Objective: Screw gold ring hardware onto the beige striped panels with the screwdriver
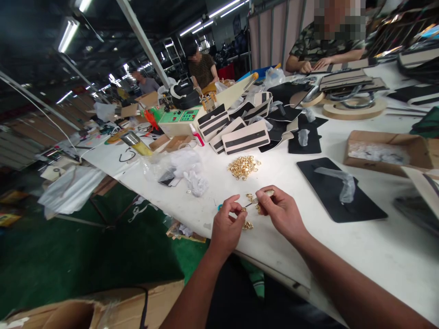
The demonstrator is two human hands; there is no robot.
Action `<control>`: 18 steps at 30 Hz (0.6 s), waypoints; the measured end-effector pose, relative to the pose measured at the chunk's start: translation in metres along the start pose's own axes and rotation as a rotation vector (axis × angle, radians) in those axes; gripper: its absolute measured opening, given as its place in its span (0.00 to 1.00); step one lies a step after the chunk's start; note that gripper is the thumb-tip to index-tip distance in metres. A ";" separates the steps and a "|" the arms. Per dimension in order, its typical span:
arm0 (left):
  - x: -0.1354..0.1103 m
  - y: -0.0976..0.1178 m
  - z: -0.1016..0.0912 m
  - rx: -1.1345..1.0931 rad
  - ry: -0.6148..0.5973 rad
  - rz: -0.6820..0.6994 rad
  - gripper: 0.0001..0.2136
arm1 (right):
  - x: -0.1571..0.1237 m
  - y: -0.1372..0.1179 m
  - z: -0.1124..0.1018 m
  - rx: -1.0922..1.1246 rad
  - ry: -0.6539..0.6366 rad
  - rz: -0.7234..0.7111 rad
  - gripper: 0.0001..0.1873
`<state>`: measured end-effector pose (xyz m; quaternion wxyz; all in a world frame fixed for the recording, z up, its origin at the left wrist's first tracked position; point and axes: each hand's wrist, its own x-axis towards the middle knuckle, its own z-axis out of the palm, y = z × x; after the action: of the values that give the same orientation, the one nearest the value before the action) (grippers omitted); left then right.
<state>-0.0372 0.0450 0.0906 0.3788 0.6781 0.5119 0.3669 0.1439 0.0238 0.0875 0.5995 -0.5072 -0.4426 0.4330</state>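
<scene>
My left hand (226, 226) is closed in a pinch on a small gold metal fitting (243, 209). Closed around a small screwdriver (270, 193) with a pale handle, my right hand (283, 211) points its thin shaft at that fitting. The tip meets the piece at my left fingertips; exact contact is too small to tell. A few loose gold fittings (248, 225) lie on the white table by my left hand, and others sit under the right fingers. Beyond both hands is a heap of gold fittings (242, 167).
Black panels (339, 189) and striped beige pieces (246, 137) lie to the right and ahead. A cardboard box (387, 151) holds clear plastic bits. Crumpled plastic bags (185, 164) and a green machine (181, 119) stand left. A person in camouflage (329, 50) works across the table.
</scene>
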 end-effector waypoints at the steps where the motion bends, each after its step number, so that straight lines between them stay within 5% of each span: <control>1: 0.000 0.001 0.000 0.011 0.000 0.014 0.23 | 0.000 0.000 0.000 -0.001 -0.005 -0.003 0.22; 18: -0.005 -0.003 0.000 0.114 0.052 0.127 0.26 | -0.002 -0.001 -0.001 -0.218 -0.056 -0.080 0.19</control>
<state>-0.0395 0.0408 0.0872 0.3021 0.7200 0.4976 0.3778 0.1445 0.0220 0.0884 0.5450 -0.5389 -0.5236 0.3720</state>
